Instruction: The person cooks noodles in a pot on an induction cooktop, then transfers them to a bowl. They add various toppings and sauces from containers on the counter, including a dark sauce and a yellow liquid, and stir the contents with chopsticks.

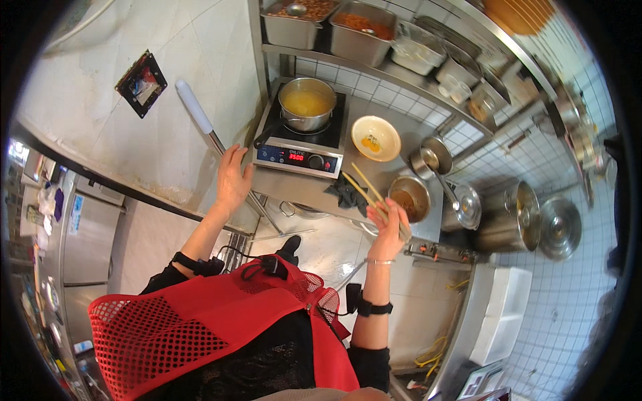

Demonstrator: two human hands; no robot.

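Note:
In my right hand (pixel 388 228) is a pair of long wooden chopsticks (pixel 363 188), their tips pointing up and left over the counter's front edge. My left hand (pixel 233 179) is empty, thumb apart from the fingers, left of an induction cooker (pixel 301 159) with a lit red display. On the cooker a steel saucepan (pixel 307 100) holds yellowish liquid; its black handle (pixel 268 134) points toward my left hand. Right of it stands a cream bowl (pixel 376 139) with egg yolks (pixel 370 144). A dark cloth (pixel 346 193) lies behind the chopsticks. Beside my right hand sits a steel bowl (pixel 410 198) with brown residue.
A pole with a pale grip (pixel 193 105) leans beside my left hand. Steel food pans (pixel 361 32) line the shelf above the counter (pixel 286 185). To the right are a small pot (pixel 431 155) with a ladle (pixel 448 185) and a tall stockpot (pixel 506 220).

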